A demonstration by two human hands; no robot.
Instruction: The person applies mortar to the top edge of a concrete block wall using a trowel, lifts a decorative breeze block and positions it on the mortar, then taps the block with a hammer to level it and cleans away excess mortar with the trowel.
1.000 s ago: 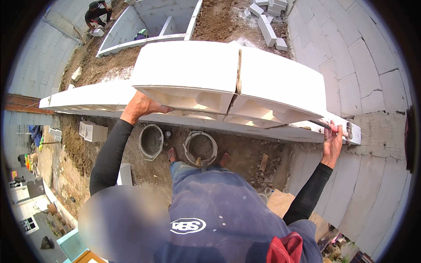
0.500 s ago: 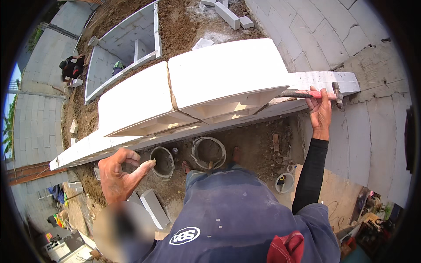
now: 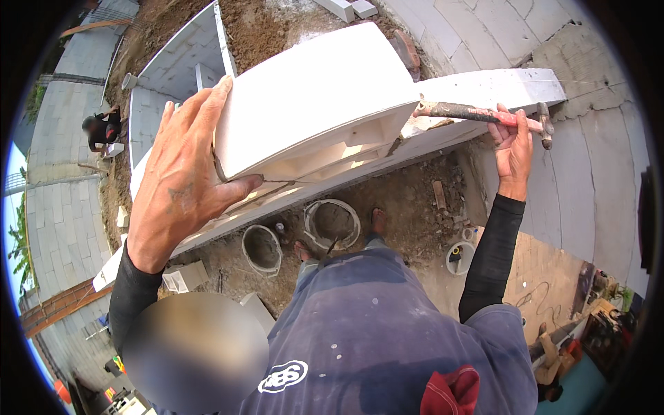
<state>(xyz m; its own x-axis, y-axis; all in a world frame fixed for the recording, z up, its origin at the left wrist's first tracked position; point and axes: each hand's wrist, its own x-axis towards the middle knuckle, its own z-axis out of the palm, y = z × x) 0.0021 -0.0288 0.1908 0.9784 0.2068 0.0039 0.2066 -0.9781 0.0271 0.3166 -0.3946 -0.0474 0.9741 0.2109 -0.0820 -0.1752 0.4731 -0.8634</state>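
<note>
A white masonry block (image 3: 311,90) sits on top of a pale block wall (image 3: 498,90), its near side recessed with hollows. My left hand (image 3: 183,173) lies spread over the joint at the block's left end, fingers across the top and thumb at the near lower edge; it partly hides the neighbouring block. In my right hand (image 3: 513,149) is a hammer (image 3: 470,112), gripped on the red part of its handle close to the head. The handle's dark end points left and reaches the block's right end; whether it touches I cannot tell.
Below the wall stand two buckets of grey mortar (image 3: 262,250) and a smaller white bucket (image 3: 459,257). A loose white block (image 3: 185,277) lies at the left. Across the wall, a white-walled pit (image 3: 176,62) opens in brown soil. Another person (image 3: 104,130) crouches at far left.
My left hand has gone from hovering in front of the wall, fingers curled, up onto the block joint, spread out. The hammer has shifted slightly and its handle end shows more. The view has shifted.
</note>
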